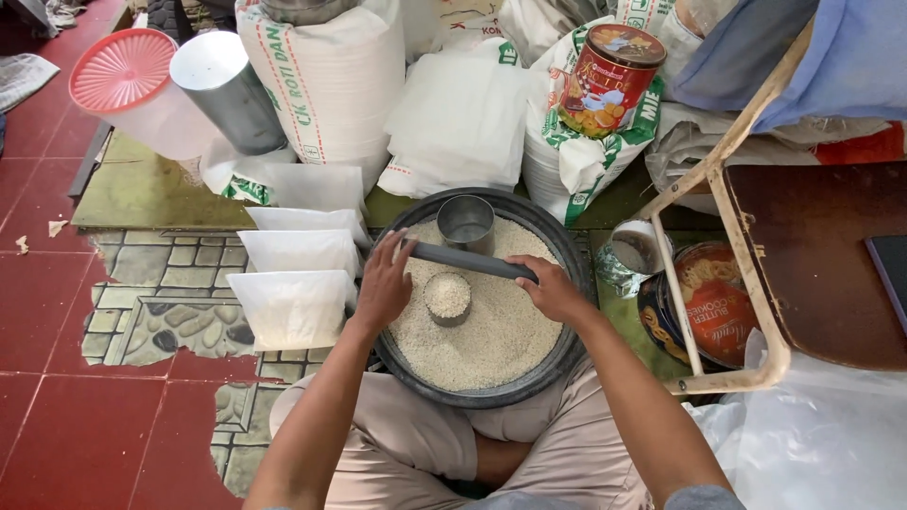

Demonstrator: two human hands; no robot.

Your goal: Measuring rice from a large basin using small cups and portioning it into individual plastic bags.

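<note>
Over the rice basin mid-frame, I'm gripping a grey rod with both hands, left hand and right hand, levelling the filled cup.

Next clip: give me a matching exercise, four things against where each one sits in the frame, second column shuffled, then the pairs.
Things:
1. small filled measuring cup
2. empty metal can
3. pink lid
4. grey rod

Places:
A. held at both ends by the left hand and right hand
B. top left, on a translucent container
C. in the rice, far side of the basin
D. in the rice, between the hands

Pairs: 1-D, 2-C, 3-B, 4-A
</note>
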